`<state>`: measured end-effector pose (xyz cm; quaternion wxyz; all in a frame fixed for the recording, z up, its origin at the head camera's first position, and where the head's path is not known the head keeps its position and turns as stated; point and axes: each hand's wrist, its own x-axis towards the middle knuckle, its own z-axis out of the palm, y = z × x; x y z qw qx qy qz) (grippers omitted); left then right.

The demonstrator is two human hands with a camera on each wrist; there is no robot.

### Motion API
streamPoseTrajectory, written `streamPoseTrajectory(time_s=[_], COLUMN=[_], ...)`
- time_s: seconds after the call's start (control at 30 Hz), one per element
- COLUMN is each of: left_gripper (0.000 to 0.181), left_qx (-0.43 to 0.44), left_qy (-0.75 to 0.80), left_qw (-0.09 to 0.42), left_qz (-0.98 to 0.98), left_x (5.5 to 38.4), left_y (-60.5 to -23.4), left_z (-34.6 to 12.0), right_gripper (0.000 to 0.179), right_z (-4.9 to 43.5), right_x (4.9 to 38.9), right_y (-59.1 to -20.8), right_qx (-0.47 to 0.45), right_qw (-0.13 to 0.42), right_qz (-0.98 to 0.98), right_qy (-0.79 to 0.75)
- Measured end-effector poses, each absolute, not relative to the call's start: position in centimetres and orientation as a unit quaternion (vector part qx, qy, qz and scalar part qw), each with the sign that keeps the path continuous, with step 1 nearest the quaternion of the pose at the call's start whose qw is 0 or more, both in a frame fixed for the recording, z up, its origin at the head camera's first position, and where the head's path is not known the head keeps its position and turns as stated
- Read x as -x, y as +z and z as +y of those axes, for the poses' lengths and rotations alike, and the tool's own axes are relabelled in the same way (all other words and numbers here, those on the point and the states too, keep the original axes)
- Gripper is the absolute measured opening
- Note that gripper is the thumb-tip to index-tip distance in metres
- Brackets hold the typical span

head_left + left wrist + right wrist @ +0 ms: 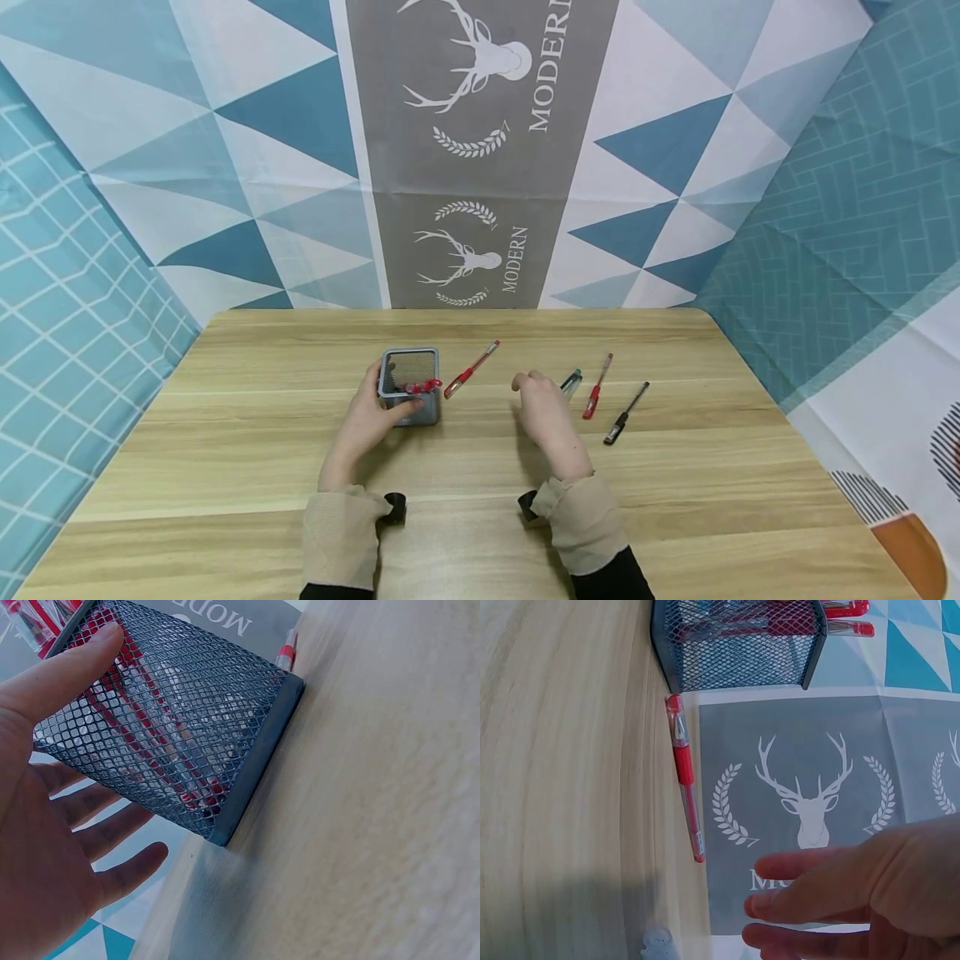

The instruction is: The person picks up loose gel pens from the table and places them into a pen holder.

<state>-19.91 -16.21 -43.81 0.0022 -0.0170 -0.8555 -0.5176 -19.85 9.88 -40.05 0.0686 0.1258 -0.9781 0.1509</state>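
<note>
My left hand (pixel 367 421) holds a dark mesh pen holder (pixel 426 411), which stands upright on the table. Its thumb (pixel 71 671) lies against the mesh, while the other fingers reach around another side. Several red pens (pixel 139 712) show through the mesh, their ends poking out of the top. To the holder's right lies a red gel pen (pixel 684 761). My right hand (pixel 546 414) hovers over the table with nothing in its bent fingers. Closest to it is a green-capped pen (pixel 572 382), partly hidden by the hand.
Farther right on the wooden table (pixel 247 467) are another red pen (pixel 597 387) and a black pen (pixel 627 414). Patterned cloth (pixel 465 167) hangs behind the table's back edge, with more cloth at both sides. Each wrist carries a small black device (pixel 393 508).
</note>
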Motion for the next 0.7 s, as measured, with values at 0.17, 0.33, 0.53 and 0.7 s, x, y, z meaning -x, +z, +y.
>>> streamPoseTrajectory(time_s=[0.17, 0.33, 0.53, 0.7], left_gripper=[0.096, 0.094, 0.093, 0.094], left_qx=[0.016, 0.021, 0.023, 0.02], left_qy=[-0.517, -0.52, -0.523, -0.52], left_qw=[0.002, 0.008, 0.009, 0.01], left_qz=[-0.856, -0.854, -0.852, -0.854], left_x=[19.91, 19.9, 19.9, 19.98], left_y=[-43.86, -43.93, -43.94, -43.95], left_z=[-16.23, -16.2, -16.19, -16.23], right_gripper=[0.024, 0.023, 0.021, 0.018], right_z=[10.0, 10.06, 10.11, 10.15], right_x=[19.82, 19.88, 19.95, 19.95], right_y=[-40.15, -40.27, -40.28, -40.3], right_qx=[-0.112, -0.112, -0.106, -0.109], right_qw=[0.052, 0.038, 0.021, 0.006], right_qz=[-0.987, -0.991, -0.993, -0.994], right_qy=[0.103, 0.065, 0.038, 0.023])
